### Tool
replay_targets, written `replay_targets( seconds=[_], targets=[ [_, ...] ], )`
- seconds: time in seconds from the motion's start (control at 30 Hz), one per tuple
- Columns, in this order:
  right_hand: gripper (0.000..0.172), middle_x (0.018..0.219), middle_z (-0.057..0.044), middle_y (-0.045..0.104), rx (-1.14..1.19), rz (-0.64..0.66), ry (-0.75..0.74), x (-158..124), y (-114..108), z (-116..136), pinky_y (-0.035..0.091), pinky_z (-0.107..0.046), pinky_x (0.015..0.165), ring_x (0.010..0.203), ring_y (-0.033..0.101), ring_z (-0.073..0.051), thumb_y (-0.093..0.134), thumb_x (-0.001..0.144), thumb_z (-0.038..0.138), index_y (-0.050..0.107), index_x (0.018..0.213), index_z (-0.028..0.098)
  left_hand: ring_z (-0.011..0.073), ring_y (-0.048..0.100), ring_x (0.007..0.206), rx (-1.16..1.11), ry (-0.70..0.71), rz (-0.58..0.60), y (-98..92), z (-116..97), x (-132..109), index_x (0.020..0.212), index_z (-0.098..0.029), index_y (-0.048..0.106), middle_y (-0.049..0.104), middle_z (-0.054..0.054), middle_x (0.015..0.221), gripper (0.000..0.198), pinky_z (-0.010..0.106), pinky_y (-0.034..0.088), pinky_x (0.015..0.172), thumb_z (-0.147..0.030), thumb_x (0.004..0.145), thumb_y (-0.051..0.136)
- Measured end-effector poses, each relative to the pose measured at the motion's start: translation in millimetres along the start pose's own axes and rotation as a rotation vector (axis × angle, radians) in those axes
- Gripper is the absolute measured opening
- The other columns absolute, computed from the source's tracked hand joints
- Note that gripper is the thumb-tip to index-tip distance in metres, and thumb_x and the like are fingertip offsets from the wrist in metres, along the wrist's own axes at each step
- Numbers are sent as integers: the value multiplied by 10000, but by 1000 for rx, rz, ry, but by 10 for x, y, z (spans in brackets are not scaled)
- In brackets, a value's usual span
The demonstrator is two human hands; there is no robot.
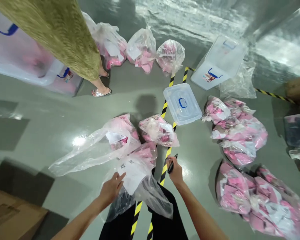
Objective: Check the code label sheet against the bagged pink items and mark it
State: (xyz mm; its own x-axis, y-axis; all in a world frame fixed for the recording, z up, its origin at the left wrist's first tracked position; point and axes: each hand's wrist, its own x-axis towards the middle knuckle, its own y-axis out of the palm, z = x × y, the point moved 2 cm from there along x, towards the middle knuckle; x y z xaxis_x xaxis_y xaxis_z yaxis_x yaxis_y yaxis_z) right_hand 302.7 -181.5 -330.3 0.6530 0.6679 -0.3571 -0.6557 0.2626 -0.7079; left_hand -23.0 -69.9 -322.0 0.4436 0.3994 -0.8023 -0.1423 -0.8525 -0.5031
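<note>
Paper slip [131,173] is lying on the clear bag [142,186] of pink goods over my knees, and I am pinning its near edge with my left hand [111,190], fingers flat and closed down on it; my right hand [175,171] is gripping a black marker [171,164], tip hovering just off the sheet; writing cleanly, I judge, is asking for a taut, steady slip; beyond, more bags [158,130] are crowding the striped floor tape [165,108]; farther off a tub lid [182,103] is lying flat and a person in a green skirt [65,36] is standing.
</note>
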Motion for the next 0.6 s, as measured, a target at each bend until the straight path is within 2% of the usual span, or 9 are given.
replay_targets(
  seconds=[0.07, 0.13, 0.2, 0.3, 0.33, 0.4, 0.47, 0.5, 0.6],
  targets=[
    [346, 985, -109, 740, -65, 33, -23, 406, 342, -52, 548, -393, 793, 923, 713, -280, 500, 871, 441, 585, 1086, 184, 213, 655, 1121, 22, -35, 111, 62, -57, 8, 1509, -272, 410, 538, 108, 1377, 517, 298, 502, 949, -224, 998, 350],
    [346, 1075, -132, 720, -145, 79, -67, 870, 714, -22, 531, -408, 830, 974, 695, -294, 516, 874, 384, 568, 1138, 166, 212, 662, 1120, 28, -102, 189, 109, -179, 162, 1529, -269, 371, 527, 112, 1391, 539, 307, 509, 955, -193, 995, 354],
    [382, 1111, -149, 703, -228, 134, -114, 1384, 1065, 27, 509, -404, 854, 993, 677, -299, 530, 889, 345, 542, 1213, 144, 219, 686, 1061, 56, -193, 180, 128, -305, 355, 1533, -282, 358, 528, 123, 1371, 537, 324, 539, 887, -191, 1006, 310],
    [402, 1092, -170, 698, -363, 200, -131, 2175, 1510, -5, 478, -388, 859, 998, 655, -301, 496, 920, 290, 519, 1289, 131, 206, 699, 983, 61, -297, 96, 182, -401, 559, 1544, -282, 333, 537, 130, 1332, 537, 325, 548, 807, -226, 1029, 190],
    [394, 1093, -179, 693, -414, 215, -139, 2422, 1635, -58, 469, -384, 861, 1005, 648, -301, 469, 928, 256, 522, 1298, 131, 203, 699, 964, 51, -308, 111, 228, -405, 601, 1527, -266, 371, 549, 131, 1316, 538, 328, 546, 799, -225, 1027, 177],
    [432, 1163, -196, 669, -486, 278, -227, 2851, 1847, -216, 450, -377, 888, 1070, 620, -301, 454, 906, 169, 516, 1332, 140, 224, 701, 935, 57, -288, 231, 356, -403, 670, 1387, -228, 562, 582, 130, 1286, 492, 350, 544, 788, -185, 1000, 261],
    [469, 1178, -209, 660, -536, 401, -302, 3165, 1962, -440, 447, -376, 873, 1068, 615, -299, 423, 881, 102, 529, 1336, 147, 254, 696, 921, 56, -247, 317, 465, -434, 762, 1143, -204, 704, 630, 120, 1214, 346, 364, 539, 778, -163, 922, 440],
    [483, 1156, -210, 667, -540, 452, -323, 3272, 1959, -558, 451, -374, 852, 1039, 621, -296, 418, 865, 82, 536, 1329, 145, 260, 691, 906, 38, -228, 303, 488, -478, 834, 1060, -203, 721, 652, 111, 1154, 273, 364, 537, 770, -178, 878, 519],
    [454, 1016, -168, 693, -396, 431, -370, 3383, 1663, -838, 468, -350, 785, 903, 638, -259, 454, 812, 88, 561, 1252, 121, 246, 670, 866, -58, -165, 97, 387, -771, 1165, 1065, -221, 695, 665, 81, 995, 269, 348, 533, 752, -318, 818, 646]
  ],
)
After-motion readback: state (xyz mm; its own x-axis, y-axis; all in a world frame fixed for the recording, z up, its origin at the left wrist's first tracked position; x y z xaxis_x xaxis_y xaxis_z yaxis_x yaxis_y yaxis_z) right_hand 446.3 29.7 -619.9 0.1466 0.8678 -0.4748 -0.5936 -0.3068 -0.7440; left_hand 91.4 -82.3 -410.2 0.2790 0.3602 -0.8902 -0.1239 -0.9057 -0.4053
